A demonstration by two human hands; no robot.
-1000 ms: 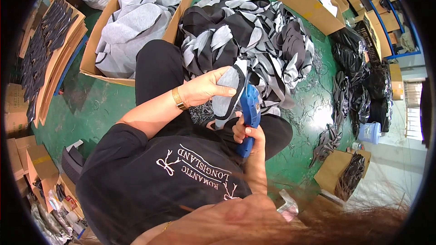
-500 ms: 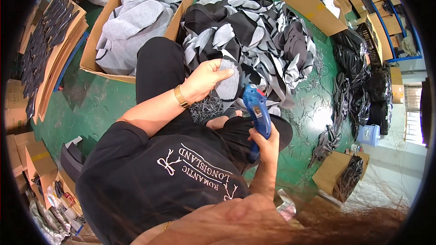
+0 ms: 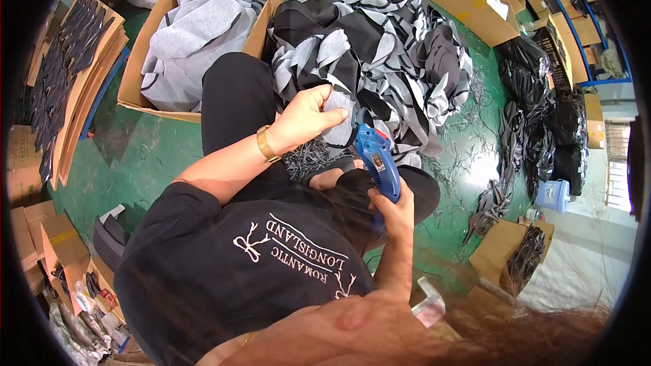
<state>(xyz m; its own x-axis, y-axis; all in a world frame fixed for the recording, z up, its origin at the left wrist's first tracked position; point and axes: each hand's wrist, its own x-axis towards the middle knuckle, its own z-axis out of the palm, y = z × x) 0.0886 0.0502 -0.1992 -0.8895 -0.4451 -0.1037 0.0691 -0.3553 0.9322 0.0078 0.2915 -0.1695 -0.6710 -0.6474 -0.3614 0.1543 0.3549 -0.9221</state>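
Observation:
Between the thumb and fingers of my left hand (image 3: 308, 117) is a grey fabric piece (image 3: 339, 119) with a dark edge. My right hand (image 3: 395, 205) is wrapped round the handle of a blue handheld electric cutter (image 3: 377, 160) with a red part near its head. The cutter's head is at the right edge of the fabric piece; its blade is too small to make out. Just beyond both hands lies a large pile of grey and black fabric pieces (image 3: 369, 44). Thin fabric trimmings (image 3: 304, 163) lie below my left hand.
A cardboard box (image 3: 271, 24) of grey fabric stands at the far left, another cardboard box (image 3: 461, 3) at the far right. Black plastic bags (image 3: 536, 95) line the right side. Stacked cardboard with dark pieces (image 3: 71, 61) is on the left. Trimmings litter the green floor (image 3: 468, 163).
The cutter has tilted further, its head shifting slightly left and its handle swinging right. The fabric piece has turned a little in my left hand.

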